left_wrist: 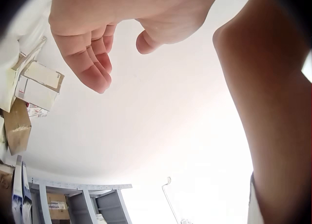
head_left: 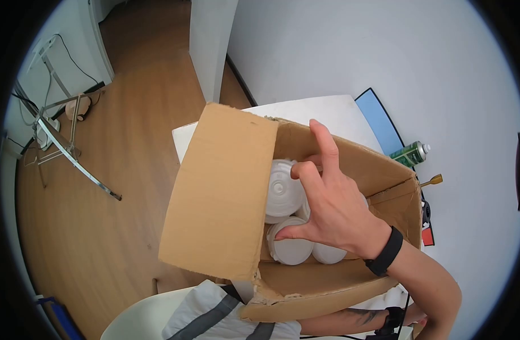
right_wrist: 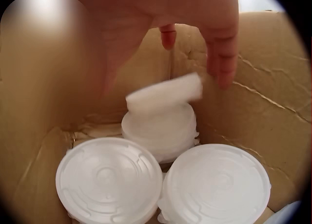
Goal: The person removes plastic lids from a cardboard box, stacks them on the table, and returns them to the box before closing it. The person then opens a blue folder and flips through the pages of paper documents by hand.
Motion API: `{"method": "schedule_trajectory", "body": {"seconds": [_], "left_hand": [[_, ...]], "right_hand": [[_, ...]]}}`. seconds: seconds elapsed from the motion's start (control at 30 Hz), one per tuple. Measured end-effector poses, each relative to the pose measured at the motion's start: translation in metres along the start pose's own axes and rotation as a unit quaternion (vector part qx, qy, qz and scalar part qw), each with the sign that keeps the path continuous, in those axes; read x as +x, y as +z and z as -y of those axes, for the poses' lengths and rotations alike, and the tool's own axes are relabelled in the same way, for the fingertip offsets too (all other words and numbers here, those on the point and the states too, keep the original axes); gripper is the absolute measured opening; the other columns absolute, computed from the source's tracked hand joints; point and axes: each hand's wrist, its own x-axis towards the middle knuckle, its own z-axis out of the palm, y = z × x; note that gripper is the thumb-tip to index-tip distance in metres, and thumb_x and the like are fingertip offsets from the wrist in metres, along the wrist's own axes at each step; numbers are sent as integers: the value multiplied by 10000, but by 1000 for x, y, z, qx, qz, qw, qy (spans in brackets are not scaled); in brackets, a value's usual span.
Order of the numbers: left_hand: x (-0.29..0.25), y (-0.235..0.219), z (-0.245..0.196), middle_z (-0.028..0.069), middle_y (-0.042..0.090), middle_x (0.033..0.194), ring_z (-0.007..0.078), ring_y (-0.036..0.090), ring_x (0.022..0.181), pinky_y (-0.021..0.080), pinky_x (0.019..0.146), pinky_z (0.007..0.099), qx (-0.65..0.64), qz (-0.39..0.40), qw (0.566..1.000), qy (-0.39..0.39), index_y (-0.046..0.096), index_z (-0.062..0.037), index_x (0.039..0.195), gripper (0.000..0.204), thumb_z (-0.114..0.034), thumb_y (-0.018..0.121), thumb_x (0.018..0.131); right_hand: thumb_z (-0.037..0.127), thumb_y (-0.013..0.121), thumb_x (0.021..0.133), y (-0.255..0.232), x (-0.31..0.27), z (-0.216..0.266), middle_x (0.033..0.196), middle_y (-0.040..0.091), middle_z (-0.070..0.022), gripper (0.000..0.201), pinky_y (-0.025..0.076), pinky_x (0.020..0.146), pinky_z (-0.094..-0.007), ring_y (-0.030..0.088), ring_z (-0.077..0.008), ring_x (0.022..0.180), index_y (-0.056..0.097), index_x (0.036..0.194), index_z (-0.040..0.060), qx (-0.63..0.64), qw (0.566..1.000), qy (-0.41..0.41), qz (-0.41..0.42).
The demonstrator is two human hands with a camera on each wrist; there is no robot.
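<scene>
My right hand [head_left: 339, 207] is inside the cardboard box [head_left: 217, 192], thumb and fingers spread apart above several round white lidded tubs [head_left: 285, 190]. In the right wrist view, a tilted, blurred white tub or lid [right_wrist: 168, 92] shows between thumb and fingers, apart from the fingertips and above another tub [right_wrist: 161, 131]. Two more lidded tubs stand in front, the left tub [right_wrist: 109, 180] and the right tub [right_wrist: 217, 185]. My left hand [left_wrist: 136, 14] hangs with loosely bent fingers and holds nothing; in the head view it is mostly hidden behind the right arm.
The box stands on a white table [head_left: 328, 107] against the wall. A green spray can [head_left: 410, 154] and a blue panel [head_left: 379, 119] lie beyond its far side. A box flap folds outward on the left. A metal-framed stand [head_left: 73, 153] is on the wooden floor.
</scene>
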Motion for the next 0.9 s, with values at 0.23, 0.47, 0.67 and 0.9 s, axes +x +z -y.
{"method": "schedule_trajectory", "body": {"seconds": [0.23, 0.47, 0.67, 0.9], "left_hand": [[-3, 5, 5, 164, 654, 1234, 257, 664, 1125, 520, 965, 381, -66, -5, 998, 22, 537, -36, 1326, 572, -462, 641, 959], [-13, -9, -17, 170, 666, 1224, 255, 666, 1130, 513, 965, 391, -96, -15, 995, 35, 561, -32, 1294, 510, -394, 661, 947], [-35, -44, -46, 175, 676, 1216, 253, 668, 1133, 508, 966, 399, -110, -54, 992, 34, 581, -29, 1266, 459, -335, 677, 938], [-55, -7, -42, 181, 688, 1206, 251, 670, 1138, 501, 967, 409, -201, -29, 976, -74, 604, -24, 1234, 402, -266, 697, 926]], "right_hand": [[167, 888, 739, -10, -27, -4, 1313, 563, -246, 525, 562, 789, -459, 627, -381, 1057, 543, 1115, 44, -70, 995, -68, 13], [150, 843, 779, 25, -23, -18, 1011, 620, -171, 460, 513, 853, -456, 642, -348, 970, 515, 1075, 24, -114, 992, -15, 55], [134, 870, 756, 21, -17, -19, 1041, 600, -154, 522, 487, 885, -458, 616, -361, 1009, 499, 1114, 46, -73, 995, 12, 65], [125, 825, 797, -104, -93, -6, 1287, 639, -188, 471, 515, 966, -434, 639, -379, 1143, 584, 1186, 14, -113, 982, 147, 17]]}}
